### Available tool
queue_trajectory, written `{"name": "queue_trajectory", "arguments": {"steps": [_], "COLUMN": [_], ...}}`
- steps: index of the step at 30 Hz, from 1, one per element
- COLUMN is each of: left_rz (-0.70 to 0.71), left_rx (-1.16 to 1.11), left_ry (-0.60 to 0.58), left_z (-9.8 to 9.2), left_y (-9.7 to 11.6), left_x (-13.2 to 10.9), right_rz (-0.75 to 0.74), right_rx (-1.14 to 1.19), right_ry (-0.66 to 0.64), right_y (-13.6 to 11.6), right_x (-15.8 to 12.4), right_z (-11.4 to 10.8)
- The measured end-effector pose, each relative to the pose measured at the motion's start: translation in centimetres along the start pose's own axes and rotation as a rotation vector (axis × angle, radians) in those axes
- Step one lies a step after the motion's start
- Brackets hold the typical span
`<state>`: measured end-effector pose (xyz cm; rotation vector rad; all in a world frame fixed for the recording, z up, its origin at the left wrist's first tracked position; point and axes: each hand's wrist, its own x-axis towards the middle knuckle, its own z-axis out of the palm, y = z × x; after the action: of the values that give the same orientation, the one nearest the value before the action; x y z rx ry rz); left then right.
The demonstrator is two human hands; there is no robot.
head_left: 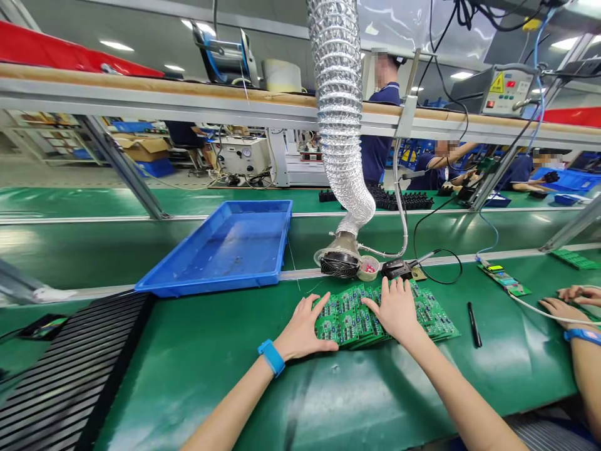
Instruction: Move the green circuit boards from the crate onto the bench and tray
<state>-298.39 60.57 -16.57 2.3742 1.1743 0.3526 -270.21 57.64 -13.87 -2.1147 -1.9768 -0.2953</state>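
Note:
Several green circuit boards [349, 318] lie overlapping in a row on the green mat in front of me. My left hand [303, 327] is at the row's left end, thumb and fingers spread along the near and far edges of the boards. Over the right part of the row rests my right hand [398, 308], palm down, fingers stretched forward and thumb out to the left. Its fingers cover some of the boards. More boards [434, 316] show to the right of that hand. A blue wristband [271, 357] is on my left wrist.
A blue tray [225, 250] stands back left, beside a black slatted rack [70, 376]. A fume duct [340, 125] hangs above the boards. Behind them sit a small cup [369, 268] and a black device [395, 269]. Right lie a pen [474, 324] and a co-worker's hands [566, 310].

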Motion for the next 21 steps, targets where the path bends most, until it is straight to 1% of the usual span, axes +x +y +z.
{"name": "queue_trajectory", "arguments": {"steps": [2, 4, 6, 9, 14, 18, 21], "left_rz": [0.034, 0.097, 0.141, 0.165, 0.193, 0.185, 0.170], "left_rx": [0.013, 0.056, 0.110, 0.165, 0.114, 0.010, -0.023], "left_ry": [-0.095, -0.205, -0.245, -0.180, -0.085, -0.032, -0.038], "left_z": [-0.2, -0.9, -1.6, -1.8, -1.0, -0.7, -0.7], "left_y": [0.0, -0.1, -0.2, -0.1, -0.5, -0.9, -0.7], "left_x": [0.3, 0.3, 0.2, 0.2, -0.1, -0.6, -0.8], "right_rz": [-0.010, -0.011, 0.003, 0.021, -0.028, -0.034, -0.008], "right_rx": [0.020, 0.043, 0.062, 0.066, 0.057, 0.187, 0.318], "right_ry": [0.000, -0.002, 0.001, 0.003, 0.038, 0.004, -0.043], "right_y": [-0.4, -0.9, -1.3, -1.8, -2.4, -3.3, -4.0], "right_x": [0.0, -0.1, -0.1, -0.2, 0.0, 0.3, 0.6], "right_z": [0.4, 0.4, 0.1, -0.4, -0.9, -1.1, -1.3]}}
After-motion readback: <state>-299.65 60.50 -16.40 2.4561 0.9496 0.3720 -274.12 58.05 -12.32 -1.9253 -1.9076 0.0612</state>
